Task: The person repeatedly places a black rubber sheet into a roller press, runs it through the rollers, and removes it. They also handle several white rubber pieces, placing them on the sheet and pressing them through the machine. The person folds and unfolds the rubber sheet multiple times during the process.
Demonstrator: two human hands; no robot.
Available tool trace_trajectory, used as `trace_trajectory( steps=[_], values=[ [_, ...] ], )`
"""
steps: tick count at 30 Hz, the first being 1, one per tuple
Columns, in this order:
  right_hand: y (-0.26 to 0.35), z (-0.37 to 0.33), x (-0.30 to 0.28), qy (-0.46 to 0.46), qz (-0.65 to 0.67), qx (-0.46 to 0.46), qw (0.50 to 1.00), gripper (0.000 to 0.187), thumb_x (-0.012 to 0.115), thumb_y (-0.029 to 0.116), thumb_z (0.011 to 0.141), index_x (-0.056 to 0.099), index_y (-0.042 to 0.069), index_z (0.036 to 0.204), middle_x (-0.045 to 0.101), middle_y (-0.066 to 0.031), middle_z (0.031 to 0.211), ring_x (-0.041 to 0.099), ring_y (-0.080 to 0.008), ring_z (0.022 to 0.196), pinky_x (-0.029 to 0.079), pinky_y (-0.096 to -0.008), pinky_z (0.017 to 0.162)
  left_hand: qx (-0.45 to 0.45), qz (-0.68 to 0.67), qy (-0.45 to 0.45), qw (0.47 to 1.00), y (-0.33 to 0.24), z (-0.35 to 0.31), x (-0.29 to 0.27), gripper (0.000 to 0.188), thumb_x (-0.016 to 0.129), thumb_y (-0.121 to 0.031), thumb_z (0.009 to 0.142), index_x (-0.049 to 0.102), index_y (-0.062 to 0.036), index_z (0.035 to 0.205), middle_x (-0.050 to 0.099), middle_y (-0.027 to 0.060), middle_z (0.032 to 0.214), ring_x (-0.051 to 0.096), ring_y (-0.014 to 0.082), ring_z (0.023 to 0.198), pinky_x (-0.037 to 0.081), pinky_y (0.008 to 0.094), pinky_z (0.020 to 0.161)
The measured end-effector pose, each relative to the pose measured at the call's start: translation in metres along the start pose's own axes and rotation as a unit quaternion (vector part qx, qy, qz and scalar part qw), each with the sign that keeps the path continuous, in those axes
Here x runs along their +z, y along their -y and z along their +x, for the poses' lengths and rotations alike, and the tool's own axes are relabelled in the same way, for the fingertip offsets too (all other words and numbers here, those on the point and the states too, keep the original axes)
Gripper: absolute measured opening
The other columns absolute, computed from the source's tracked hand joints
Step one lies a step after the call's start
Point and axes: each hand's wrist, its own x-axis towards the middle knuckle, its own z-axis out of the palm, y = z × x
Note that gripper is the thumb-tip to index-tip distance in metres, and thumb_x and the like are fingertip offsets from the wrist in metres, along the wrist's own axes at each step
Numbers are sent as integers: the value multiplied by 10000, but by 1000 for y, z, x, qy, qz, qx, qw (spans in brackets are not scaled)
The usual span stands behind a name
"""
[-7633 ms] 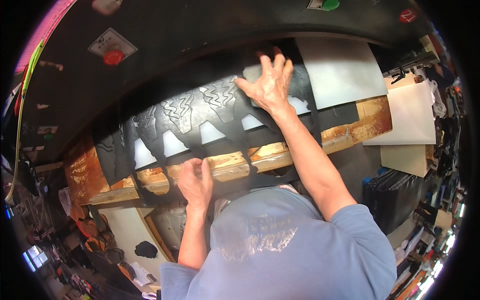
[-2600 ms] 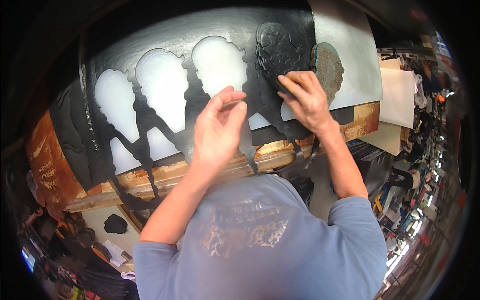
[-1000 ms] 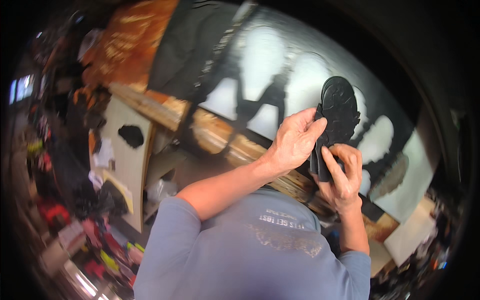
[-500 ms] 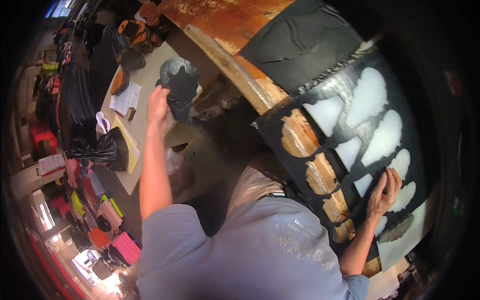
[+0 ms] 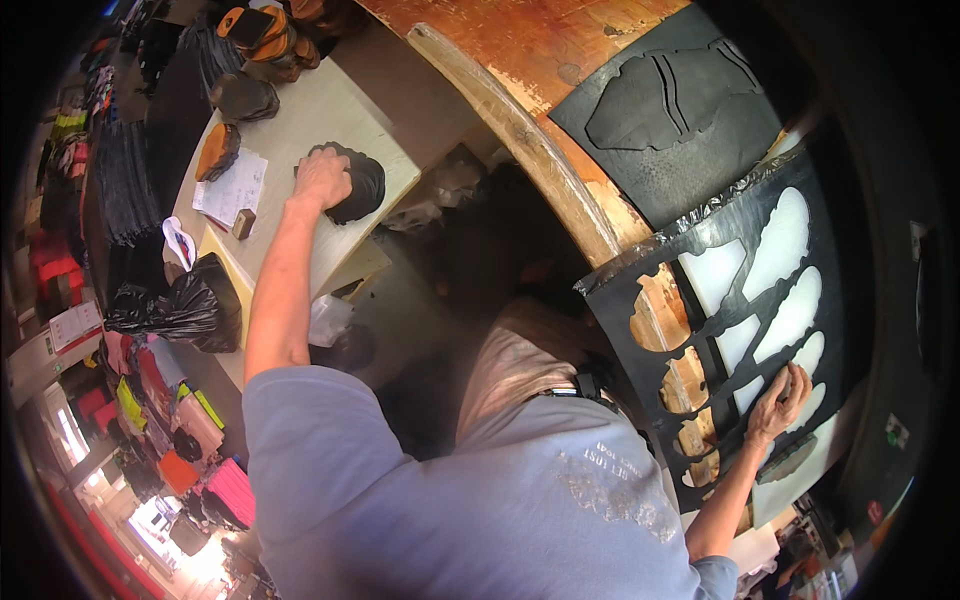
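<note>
My left hand [image 5: 322,180] is down on the pale table at the left. Its fingers curl over the near side of a stack of black cut pieces [image 5: 362,190] with rounded, uneven edges. Over on the right, my right hand [image 5: 780,406] lies with fingers stretched across a black sheet [image 5: 712,330] full of cut-out holes. White board [image 5: 778,243] shows through the larger rounded openings. Scuffed wood [image 5: 660,312] shows through the holes along the sheet's left side. Part of each hand's fingertips is hard to make out.
Beyond the perforated sheet lies a dark flat sheet [image 5: 680,110] with a cut outline, on an orange-brown worn board [image 5: 520,45]. A wooden bar [image 5: 510,130] edges that board. The pale table [image 5: 350,110] also holds papers [image 5: 230,188], dark and orange stacks [image 5: 245,97] and a black plastic bag [image 5: 190,305].
My left hand has come down to the table with the black pieces, which were held up in the air before. My right hand stays on the perforated sheet. The whole view has shifted.
</note>
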Motion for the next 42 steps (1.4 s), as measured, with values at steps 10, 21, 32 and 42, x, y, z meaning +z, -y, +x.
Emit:
trace_trajectory(
  steps=[10, 21, 32, 42],
  values=[
    [22, 3, 2, -39, 43, 33, 998, 200, 725, 48, 979, 739, 10, 1174, 660, -189, 1185, 649, -351, 1154, 516, -418, 1025, -55, -286, -344, 893, -61, -16, -25, 304, 607, -55, 975, 710, 4, 1255, 711, 207, 1283, 665, 387, 1212, 509, 456, 1083],
    [-80, -49, -105, -44, -207, 358, 909, 831, 849, 489, 881, 573, 37, 1520, 470, -318, 1576, 447, -465, 1477, 374, -520, 1236, 523, -374, -219, 734, -507, -89, -207, 486, 757, -159, 979, 644, -14, 1429, 638, 243, 1474, 556, 411, 1443, 448, 485, 1212],
    [-125, -82, -102, -106, -28, 396, 912, 871, 850, 426, 769, 605, 53, 1517, 392, -331, 1652, 405, -503, 1513, 380, -558, 1240, 491, -138, -224, 831, -669, -105, -181, 937, 627, -668, 989, 441, -21, 1641, 236, 345, 1736, 122, 501, 1648, 94, 582, 1345],
    [-92, -59, -146, -118, 146, 292, 938, 841, 874, 256, 760, 599, 4, 1514, 481, -246, 1632, 486, -364, 1503, 403, -457, 1241, 539, -166, -212, 798, -611, -194, -136, 988, 780, -568, 912, 418, 30, 1610, 247, 418, 1682, 171, 622, 1585, 156, 697, 1291]
  ],
)
